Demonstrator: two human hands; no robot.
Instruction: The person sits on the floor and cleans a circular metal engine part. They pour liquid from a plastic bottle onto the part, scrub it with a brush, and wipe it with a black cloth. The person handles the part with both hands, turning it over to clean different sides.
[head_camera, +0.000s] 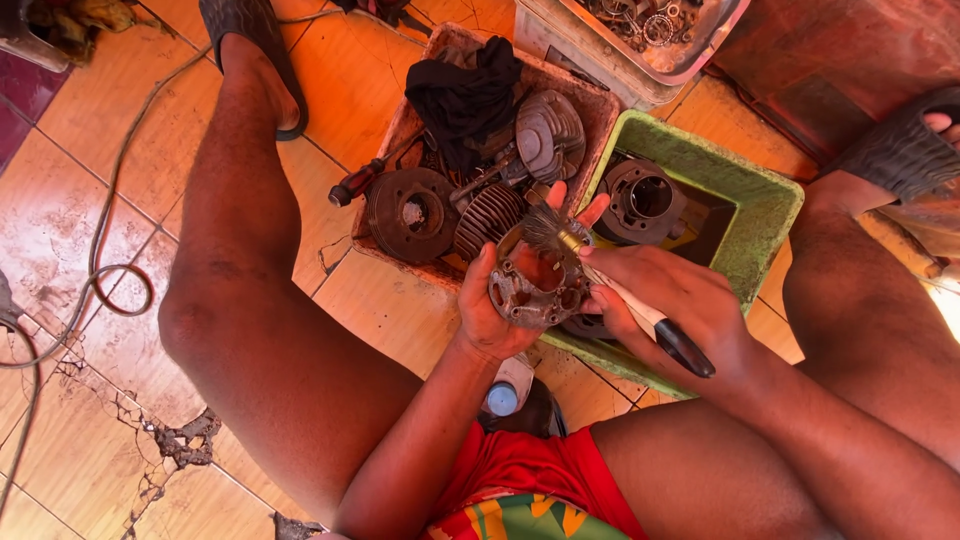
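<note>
Shorts: red cloth (520, 465) with a bright pattern, right at the bottom, closest to the camera
Legs: bare knees spread wide, one on each side of the work
Bottle: small white one with a blue cap (503, 397) on the floor between the legs, partly hidden under the left wrist
Left hand (490, 305): fingers wrapped round a rusty metal part (535, 285), gripping it from the left side, thumb and fingertips curled over its rim
Metal part: round, with a big hole in the middle, held up in the air over the near edge of the green tub (765, 205), open side facing up at the camera
Right hand (680, 300): fingers closed tight on a brush (600, 275)
Brush: long and thin, black end sticking out low on the right, bristles up on the left, touching the top rim of the metal part
Key spot: the part sits just left of the right hand, so the brush slants up and left to reach it; both hands are close together, almost touching
Green tub: holds another round metal piece (640, 200)
Brown tray (600, 105): behind the hands, full of ribbed metal parts, a dark disc (412, 213) and a black rag (465, 90)
Screwdriver (360, 180): red and black handle poking out over the left edge of the brown tray
Floor: orange tiles (90, 130), cracked at the lower left, with a thin cable (110, 215) lying in loops
</note>
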